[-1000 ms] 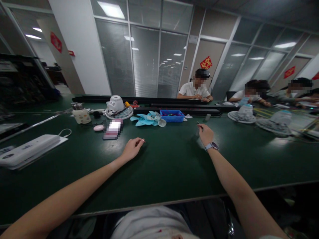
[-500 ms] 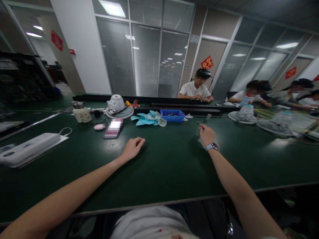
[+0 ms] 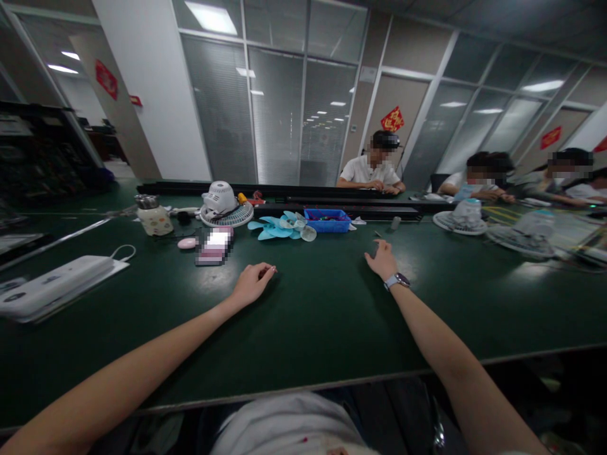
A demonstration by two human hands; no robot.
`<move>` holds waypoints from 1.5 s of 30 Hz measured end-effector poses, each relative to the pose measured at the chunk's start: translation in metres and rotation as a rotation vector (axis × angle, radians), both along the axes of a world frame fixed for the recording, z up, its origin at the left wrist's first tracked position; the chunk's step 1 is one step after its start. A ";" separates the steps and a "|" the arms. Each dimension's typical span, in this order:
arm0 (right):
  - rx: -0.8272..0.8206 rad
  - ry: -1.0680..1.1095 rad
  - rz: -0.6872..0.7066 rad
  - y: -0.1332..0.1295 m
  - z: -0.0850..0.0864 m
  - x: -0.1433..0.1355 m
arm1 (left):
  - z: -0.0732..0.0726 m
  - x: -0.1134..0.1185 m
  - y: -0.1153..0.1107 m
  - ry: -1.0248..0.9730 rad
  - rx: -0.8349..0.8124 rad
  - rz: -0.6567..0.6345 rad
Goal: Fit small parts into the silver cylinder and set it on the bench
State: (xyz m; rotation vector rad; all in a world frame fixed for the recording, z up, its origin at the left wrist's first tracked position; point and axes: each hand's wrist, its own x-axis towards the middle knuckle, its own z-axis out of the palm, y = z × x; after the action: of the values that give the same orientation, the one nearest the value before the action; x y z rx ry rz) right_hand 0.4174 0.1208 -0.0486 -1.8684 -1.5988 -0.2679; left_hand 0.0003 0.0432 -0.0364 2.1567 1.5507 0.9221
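Observation:
My left hand rests on the green tabletop with fingers curled and the tips pinched together. Whatever sits in that pinch, if anything, is too small to make out. Farther right, my right hand, with a watch on the wrist, is low over the table, thumb and index finger apart and nothing visible between them. Just beyond its fingertips lies a small thin dark piece, too small to name. Light-blue fan blades lie between and beyond the hands, beside a blue tray of small parts.
Back left are a white fan body on its grille, a patterned bottle, a phone and a pink oval object. A white power strip lies left. Black rails cross the back; people sit beyond.
My right hand has shifted slightly left and its thumb and index finger have spread apart. The thin piece earlier at its fingertips now lies beyond them. My left hand stays put.

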 end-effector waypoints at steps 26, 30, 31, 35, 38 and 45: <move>0.109 0.231 0.296 -0.016 0.016 -0.043 | -0.001 -0.001 0.001 0.013 0.006 -0.009; 0.125 0.235 0.724 -0.050 0.022 -0.118 | 0.000 0.000 0.001 0.010 -0.001 -0.009; 0.088 0.227 0.825 -0.061 0.023 -0.136 | 0.000 0.000 0.001 0.009 -0.003 -0.011; -0.085 0.174 1.088 -0.097 0.025 -0.179 | 0.002 0.001 -0.001 -0.019 0.020 -0.016; -0.180 0.218 1.105 -0.103 0.022 -0.183 | 0.007 0.005 -0.008 -0.081 0.057 -0.032; -0.187 0.354 1.099 -0.092 0.012 -0.177 | 0.016 0.022 -0.029 -0.106 0.103 -0.262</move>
State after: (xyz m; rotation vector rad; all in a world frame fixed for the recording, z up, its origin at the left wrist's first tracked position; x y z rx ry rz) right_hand 0.2407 0.0287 -0.0367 -0.8336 -2.1435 0.6623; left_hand 0.0220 0.0144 -0.0207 2.2722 1.1598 1.0267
